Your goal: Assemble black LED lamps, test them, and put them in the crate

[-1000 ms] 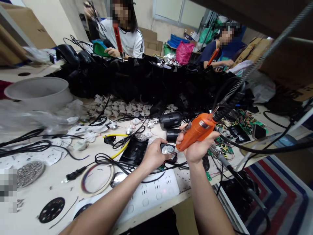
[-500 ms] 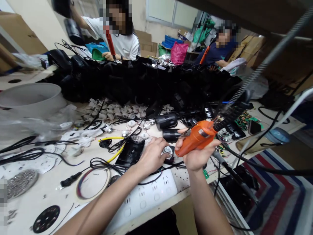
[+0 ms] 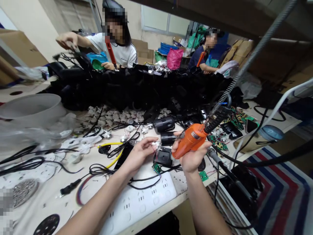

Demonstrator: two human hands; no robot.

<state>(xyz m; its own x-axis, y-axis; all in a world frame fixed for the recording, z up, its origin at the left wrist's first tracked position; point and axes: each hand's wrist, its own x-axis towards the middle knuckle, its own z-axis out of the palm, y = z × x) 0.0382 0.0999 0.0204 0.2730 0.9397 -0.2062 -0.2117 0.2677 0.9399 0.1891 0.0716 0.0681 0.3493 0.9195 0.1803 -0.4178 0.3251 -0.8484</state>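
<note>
My right hand (image 3: 193, 160) is wrapped round an orange electric screwdriver (image 3: 189, 140), which hangs from a coiled spring (image 3: 234, 85) and points down to the left. My left hand (image 3: 140, 153) pinches a small white-and-silver part (image 3: 155, 144) between thumb and fingertips; motion blur hides its exact shape. Just below those fingertips sits an open black plastic housing (image 3: 164, 157), left of the screwdriver's lower end. A green circuit board (image 3: 156, 167) on wires lies against its near side.
A white power strip (image 3: 144, 199) lies along the front edge. Black cylinders (image 3: 164, 124), cables, a tape roll (image 3: 81, 192) and a heap of white parts (image 3: 117, 116) crowd the bench. Behind a black pile (image 3: 137, 88), two people (image 3: 122, 55) work. A lidded container (image 3: 264, 138) stands right.
My left hand has moved left off the black housing with the white-and-silver part, exposing the housing's inside. The screwdriver stays in my right hand. A co-worker's raised arm has come down.
</note>
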